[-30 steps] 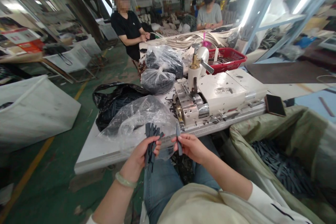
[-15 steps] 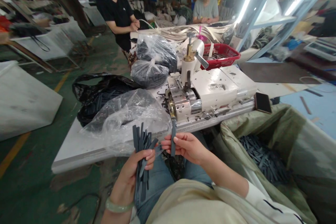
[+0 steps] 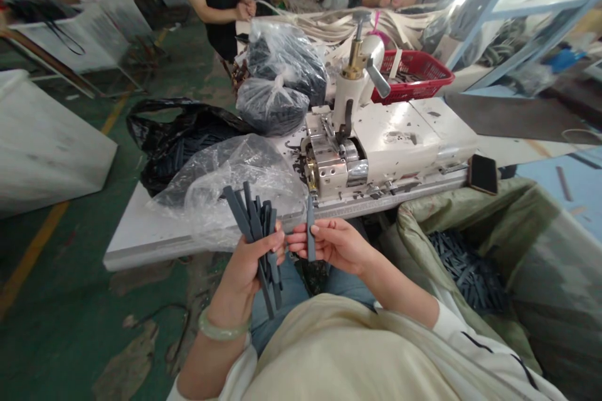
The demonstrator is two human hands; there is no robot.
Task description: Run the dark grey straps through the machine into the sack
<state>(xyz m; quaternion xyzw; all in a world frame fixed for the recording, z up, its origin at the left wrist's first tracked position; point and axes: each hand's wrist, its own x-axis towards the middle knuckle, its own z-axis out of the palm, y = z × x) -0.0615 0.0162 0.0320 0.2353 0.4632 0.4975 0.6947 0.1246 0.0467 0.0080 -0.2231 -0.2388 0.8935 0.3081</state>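
A loose bundle of dark grey-blue strips (image 3: 254, 218) is gripped in my left hand (image 3: 256, 255), its ends fanning out above and below the fingers. My right hand (image 3: 336, 242) pinches a single strip (image 3: 310, 232) of the same kind between thumb and fingers, held upright. That strip's top end is just in front of the metal working end of a cream-coloured skiving machine (image 3: 338, 166); I cannot tell whether they touch. The fingertips of both hands are close together in front of the table edge.
Clear plastic (image 3: 235, 191) and an open black bag (image 3: 188, 138) of strips lie left of the machine. Tied bags (image 3: 273, 106) and a red basket (image 3: 418, 78) stand behind. At right are a phone (image 3: 483, 173) and a green-lined bin (image 3: 414, 216) of strips. Two people are across the table.
The view has tipped downward and shifted a little. The bundle in my left hand now leans more to the left at its top. My right hand still pinches the single strip.
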